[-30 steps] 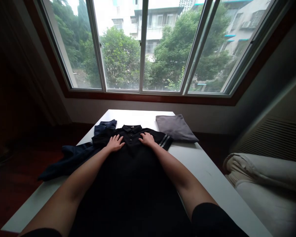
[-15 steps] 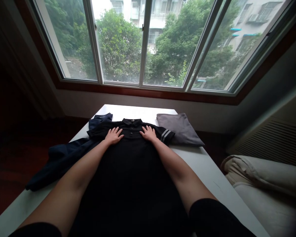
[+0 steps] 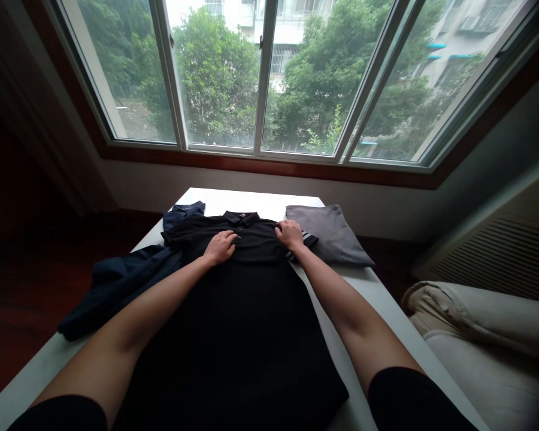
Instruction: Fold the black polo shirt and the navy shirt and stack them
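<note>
A black polo shirt (image 3: 233, 317) lies spread face up on the white table (image 3: 386, 311), its collar toward the window. My left hand (image 3: 221, 246) rests on the chest beside the button placket, fingers stretched and slightly bent. At the shoulder near the striped sleeve, my right hand (image 3: 290, 233) has its fingers closed on the shirt's fabric; the fingertips are partly hidden. Creases run across the chest between both hands. The shirt's lower right corner shows near my right forearm.
Dark navy clothing (image 3: 121, 281) lies along the table's left side, partly hanging over the edge. A folded grey garment (image 3: 330, 233) sits at the far right. Beyond the right edge are rolled cream bedding (image 3: 489, 311) and a slatted panel (image 3: 507, 251). A window (image 3: 260, 90) stands behind the table.
My left hand has slid right toward the placket. My right hand has moved right to the shoulder, its fingers now curled in. The shirt's right side has shifted left, baring more table.
</note>
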Motion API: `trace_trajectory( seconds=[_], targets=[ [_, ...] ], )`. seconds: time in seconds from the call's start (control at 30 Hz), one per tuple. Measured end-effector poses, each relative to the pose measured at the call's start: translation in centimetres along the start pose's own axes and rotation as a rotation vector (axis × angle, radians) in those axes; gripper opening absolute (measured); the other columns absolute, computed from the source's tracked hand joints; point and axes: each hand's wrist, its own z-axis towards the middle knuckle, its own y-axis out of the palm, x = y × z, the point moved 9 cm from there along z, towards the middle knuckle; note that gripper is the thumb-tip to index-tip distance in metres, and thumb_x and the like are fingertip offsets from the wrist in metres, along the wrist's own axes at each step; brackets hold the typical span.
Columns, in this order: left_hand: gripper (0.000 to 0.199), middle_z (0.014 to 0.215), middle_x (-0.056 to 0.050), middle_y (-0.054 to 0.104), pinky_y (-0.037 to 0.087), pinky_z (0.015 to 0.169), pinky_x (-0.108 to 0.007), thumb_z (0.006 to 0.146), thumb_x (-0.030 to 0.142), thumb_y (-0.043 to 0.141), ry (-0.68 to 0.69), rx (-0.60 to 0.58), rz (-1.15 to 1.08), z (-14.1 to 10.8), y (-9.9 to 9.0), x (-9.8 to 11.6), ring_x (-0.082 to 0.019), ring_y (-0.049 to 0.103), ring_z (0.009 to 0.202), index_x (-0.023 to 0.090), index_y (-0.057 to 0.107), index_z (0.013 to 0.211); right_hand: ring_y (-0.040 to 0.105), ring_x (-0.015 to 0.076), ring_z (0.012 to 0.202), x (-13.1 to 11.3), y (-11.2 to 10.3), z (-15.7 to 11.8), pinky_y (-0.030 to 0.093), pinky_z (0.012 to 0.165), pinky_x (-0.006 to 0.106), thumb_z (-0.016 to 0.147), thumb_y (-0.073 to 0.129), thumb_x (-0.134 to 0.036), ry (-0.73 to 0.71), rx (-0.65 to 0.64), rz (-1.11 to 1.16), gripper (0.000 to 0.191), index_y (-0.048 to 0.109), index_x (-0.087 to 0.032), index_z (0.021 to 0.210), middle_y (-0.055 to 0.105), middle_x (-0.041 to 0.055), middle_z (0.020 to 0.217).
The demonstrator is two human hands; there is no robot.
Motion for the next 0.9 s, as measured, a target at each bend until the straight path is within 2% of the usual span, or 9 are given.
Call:
trace_trajectory(
  seconds=[0.1, 0.23, 0.33, 0.4, 0.47, 0.57, 0.73, 0.8, 0.9],
  targets=[
    [0.036, 0.144, -0.01, 0.06, 0.041, 0.118, -0.043, 0.096, 0.027, 0.058, 0.256, -0.047, -0.133, -2.8, 0.5, 9.7, -0.026, 0.054, 0.134, 0.023, 0.068, 0.131, 0.052, 0.035, 0.127, 4.7, -2.8, -1.7, 0.038, 0.108, 0.047, 0.101, 0.051, -0.039, 0.199, 0.062, -0.118, 0.037, 0.069, -0.015, 0.124, 0.063, 0.0219, 0.129],
    [0.037, 0.143, -0.009, 0.062, 0.042, 0.116, -0.043, 0.098, 0.038, 0.06, 0.66, -0.257, -0.255, -10.9, 1.4, 24.2, -0.027, 0.054, 0.134, 0.023, 0.067, 0.131, 0.055, 0.0384, 0.126, 9.7, -4.3, -3.7, 0.044, 0.103, 0.049, 0.095, 0.06, -0.051, 0.43, -0.018, -0.151, 0.053, 0.065, -0.011, 0.129, 0.06, 0.0262, 0.133],
    [0.06, 0.159, -0.014, 0.046, 0.031, 0.122, -0.057, 0.1, 0.055, 0.054, 0.818, -0.335, -0.291, -17.0, 0.8, 31.0, -0.033, 0.041, 0.148, 0.023, 0.05, 0.151, 0.059, 0.0383, 0.125, 11.6, -3.5, -4.4, 0.049, 0.099, 0.045, 0.084, 0.069, -0.066, 0.518, -0.165, -0.101, 0.071, 0.065, -0.012, 0.131, 0.064, 0.0249, 0.13],
    [0.069, 0.166, -0.016, 0.037, 0.025, 0.123, -0.064, 0.101, 0.061, 0.048, 0.811, -0.377, -0.302, -19.2, 0.3, 32.9, -0.036, 0.033, 0.153, 0.023, 0.042, 0.158, 0.063, 0.0364, 0.122, 11.9, -2.7, -4.3, 0.051, 0.095, 0.041, 0.079, 0.075, -0.062, 0.519, -0.262, -0.067, 0.067, 0.068, -0.015, 0.127, 0.067, 0.0218, 0.127],
    [0.071, 0.169, -0.017, 0.03, 0.022, 0.124, -0.066, 0.103, 0.062, 0.043, 0.776, -0.417, -0.303, -20.2, 0.0, 33.3, -0.037, 0.027, 0.156, 0.021, 0.037, 0.161, 0.065, 0.0338, 0.118, 11.9, -2.3, -3.9, 0.052, 0.092, 0.037, 0.079, 0.076, -0.049, 0.49, -0.301, -0.024, 0.051, 0.072, -0.018, 0.12, 0.07, 0.0178, 0.124],
    [0.073, 0.172, -0.016, 0.022, 0.017, 0.126, -0.064, 0.105, 0.061, 0.038, 0.758, -0.465, -0.32, -21.0, -0.2, 33.2, -0.036, 0.02, 0.159, 0.021, 0.031, 0.165, 0.068, 0.0306, 0.111, 11.6, -3.1, -2.5, 0.053, 0.09, 0.034, 0.081, 0.069, -0.032, 0.448, -0.201, 0.078, 0.034, 0.073, -0.019, 0.113, 0.073, 0.0139, 0.118],
    [0.074, 0.173, -0.015, 0.019, 0.015, 0.127, -0.064, 0.104, 0.062, 0.037, 0.785, -0.472, -0.383, -22.5, -0.7, 33.3, -0.036, 0.017, 0.16, 0.023, 0.028, 0.166, 0.068, 0.0284, 0.107, 11.2, -5.5, -0.4, 0.052, 0.091, 0.033, 0.083, 0.063, -0.029, 0.413, 0.011, 0.221, 0.037, 0.069, -0.02, 0.118, 0.074, 0.0117, 0.115],
    [0.072, 0.173, -0.015, 0.02, 0.017, 0.127, -0.064, 0.105, 0.059, 0.038, 0.82, -0.462, -0.384, -22.9, -1.0, 33.5, -0.035, 0.019, 0.159, 0.023, 0.028, 0.166, 0.068, 0.0275, 0.107, 10.8, -5.8, 0.1, 0.052, 0.092, 0.032, 0.083, 0.063, -0.029, 0.399, 0.039, 0.242, 0.037, 0.069, -0.02, 0.119, 0.074, 0.0112, 0.115],
    [0.069, 0.172, -0.014, 0.025, 0.022, 0.126, -0.062, 0.106, 0.056, 0.039, 0.869, -0.441, -0.366, -23.3, -1.2, 33.9, -0.034, 0.022, 0.159, 0.022, 0.03, 0.165, 0.067, 0.0267, 0.104, 10.3, -5.3, 0.6, 0.051, 0.091, 0.031, 0.08, 0.065, -0.027, 0.416, -0.013, 0.238, 0.036, 0.071, -0.019, 0.115, 0.074, 0.0108, 0.113]
  ],
)
